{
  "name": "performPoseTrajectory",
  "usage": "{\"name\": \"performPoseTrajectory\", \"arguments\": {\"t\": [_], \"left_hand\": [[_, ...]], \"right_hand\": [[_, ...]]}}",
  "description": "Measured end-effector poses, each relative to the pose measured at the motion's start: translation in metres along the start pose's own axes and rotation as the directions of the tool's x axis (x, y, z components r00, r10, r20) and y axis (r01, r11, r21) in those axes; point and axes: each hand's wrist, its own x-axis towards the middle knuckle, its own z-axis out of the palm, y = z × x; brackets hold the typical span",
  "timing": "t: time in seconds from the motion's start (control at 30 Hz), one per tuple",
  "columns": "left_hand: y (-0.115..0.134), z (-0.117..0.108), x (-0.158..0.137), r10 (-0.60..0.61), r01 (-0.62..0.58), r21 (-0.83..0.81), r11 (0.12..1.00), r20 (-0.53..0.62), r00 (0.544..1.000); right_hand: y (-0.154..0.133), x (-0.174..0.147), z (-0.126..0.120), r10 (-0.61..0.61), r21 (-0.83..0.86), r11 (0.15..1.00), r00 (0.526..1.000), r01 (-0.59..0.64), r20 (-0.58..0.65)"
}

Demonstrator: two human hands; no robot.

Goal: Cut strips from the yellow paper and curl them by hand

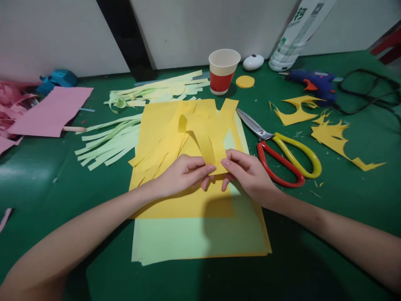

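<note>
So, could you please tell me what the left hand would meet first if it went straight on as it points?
Probably the right hand, pinching the same yellow paper, though depth is hard to judge.

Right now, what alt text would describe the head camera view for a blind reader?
The person's left hand and right hand pinch yellow paper cut into strips, over yellow and pale green sheets; red-and-yellow-handled scissors lie to the right, a paper cup beyond.

Yellow paper (218, 144) in both hands (183, 175) (251, 177)
</note>
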Motion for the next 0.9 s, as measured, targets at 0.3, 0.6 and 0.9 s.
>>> {"name": "performPoseTrajectory", "arguments": {"t": [0.3, 0.6, 0.9], "left_hand": [[-0.003, 0.001, 0.001, -0.002, -0.008, -0.085, 0.996, -0.116, 0.993], [0.005, -0.001, -0.002, -0.167, 0.175, -0.098, 0.98, 0.086, 0.982], [0.023, -0.03, -0.004, -0.153, 0.154, -0.023, 0.988, 0.02, 0.988]], "right_hand": [[0.007, 0.003, 0.003, -0.013, 0.19, 0.981, 0.986, 0.045, -0.168], [-0.009, -0.003, 0.005, -0.101, 0.048, 0.994, 0.995, 0.101, -0.004], [-0.013, -0.003, 0.009, -0.101, -0.106, 0.99, 0.995, 0.098, -0.027]]}}
